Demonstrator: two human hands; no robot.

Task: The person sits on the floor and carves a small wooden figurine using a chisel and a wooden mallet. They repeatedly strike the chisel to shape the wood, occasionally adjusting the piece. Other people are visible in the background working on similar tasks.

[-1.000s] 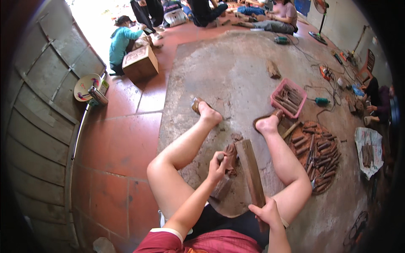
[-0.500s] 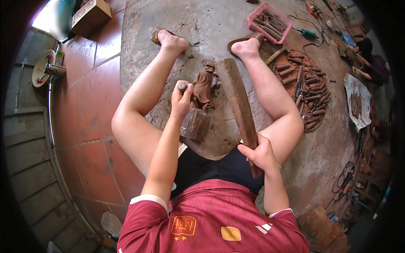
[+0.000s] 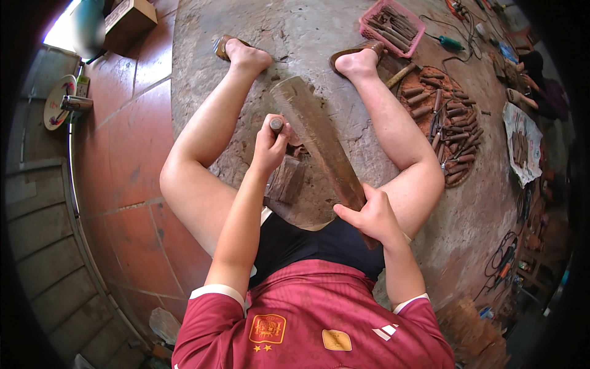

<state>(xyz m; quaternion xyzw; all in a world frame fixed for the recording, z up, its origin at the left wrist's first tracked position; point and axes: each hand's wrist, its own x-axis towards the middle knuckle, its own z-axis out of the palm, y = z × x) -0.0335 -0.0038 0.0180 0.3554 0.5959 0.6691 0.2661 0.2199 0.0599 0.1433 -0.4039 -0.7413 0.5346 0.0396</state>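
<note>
My left hand (image 3: 268, 147) is closed in an upright grip on a chisel (image 3: 276, 125). Only the round butt of its handle shows; the blade is hidden under the fist. My right hand (image 3: 373, 214) grips the narrow end of a long, flat-sided wooden mallet (image 3: 322, 141). Its broad end slants up to the left, just beyond the chisel butt, and a gap or contact between them cannot be told. Beneath the mallet, a brown carved wooden figure (image 3: 298, 150) is mostly covered. A dark wooden block (image 3: 287, 179) sits between it and my lap.
Right of my legs lies a round heap of wooden-handled chisels (image 3: 452, 132), with a hammer (image 3: 402, 75) beside it. A pink basket (image 3: 365, 31) of tools stands beyond my right foot. Farther right are a white sheet (image 3: 516, 123), cords, and another person's arm (image 3: 530, 86).
The mallet has swung left and now passes over the carved figure, which was in plain sight before. My right hand moved slightly up and left; my left hand shifted a little right.
</note>
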